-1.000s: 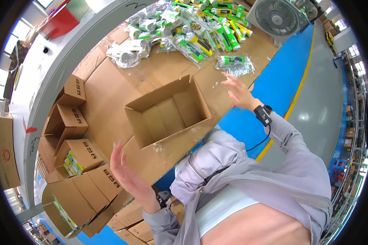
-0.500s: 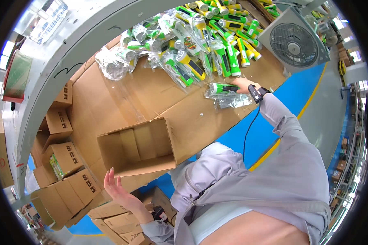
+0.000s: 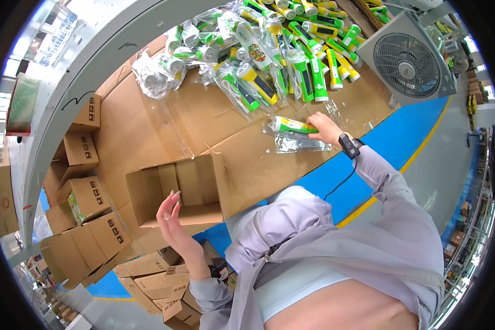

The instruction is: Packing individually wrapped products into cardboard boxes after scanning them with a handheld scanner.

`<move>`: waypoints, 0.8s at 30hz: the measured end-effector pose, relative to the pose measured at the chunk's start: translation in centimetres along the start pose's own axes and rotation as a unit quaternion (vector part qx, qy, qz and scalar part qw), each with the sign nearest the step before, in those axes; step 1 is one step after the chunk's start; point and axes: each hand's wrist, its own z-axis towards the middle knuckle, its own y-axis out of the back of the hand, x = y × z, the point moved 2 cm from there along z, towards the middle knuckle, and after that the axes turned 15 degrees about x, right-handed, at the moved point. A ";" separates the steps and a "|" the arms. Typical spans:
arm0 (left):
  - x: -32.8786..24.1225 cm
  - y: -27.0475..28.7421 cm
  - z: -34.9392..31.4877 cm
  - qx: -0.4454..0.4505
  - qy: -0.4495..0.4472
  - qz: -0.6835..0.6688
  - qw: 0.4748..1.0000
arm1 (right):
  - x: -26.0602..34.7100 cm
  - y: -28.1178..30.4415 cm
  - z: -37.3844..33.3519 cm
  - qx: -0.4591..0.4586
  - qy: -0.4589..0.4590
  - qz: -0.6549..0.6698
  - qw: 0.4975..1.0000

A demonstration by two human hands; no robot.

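My right hand (image 3: 326, 130) grips the rear end of a green and yellow flashlight (image 3: 291, 125) just above the cardboard-covered table. A clear plastic bag (image 3: 297, 144) lies under and around the flashlight; whether the flashlight is inside it I cannot tell. My left hand (image 3: 173, 221) is raised at the near edge of an open cardboard box (image 3: 201, 180), its fingers extended and holding nothing. The part of the box that shows inside is bare cardboard. Beyond my right hand lies a large heap of green and yellow flashlights (image 3: 317, 78), many of them in clear bags.
A grey box fan (image 3: 406, 65) stands at the far right corner. Crumpled clear bags (image 3: 155, 77) lie left of the heap. Cardboard boxes (image 3: 93, 223) line the left side, with more flattened cartons (image 3: 154, 280) below the table. A grey metal beam (image 3: 102, 52) arches over the far left.
My right hand has drawn the flashlight slightly nearer and turned it, so its yellow part shows. My left hand has risen and moved right, toward the box opening.
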 end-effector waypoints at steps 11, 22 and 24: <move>-3.8 -9.2 4.2 0.263 -0.222 0.275 0.898 | 12.2 7.4 -6.3 -0.060 0.075 0.177 0.980; -3.1 -11.4 3.2 0.585 0.057 -0.126 0.799 | 19.3 14.5 -14.2 -0.468 0.188 0.312 0.805; -3.5 -11.0 2.6 0.533 -0.023 -0.035 0.845 | 18.4 14.0 -14.5 -0.514 0.196 0.394 0.736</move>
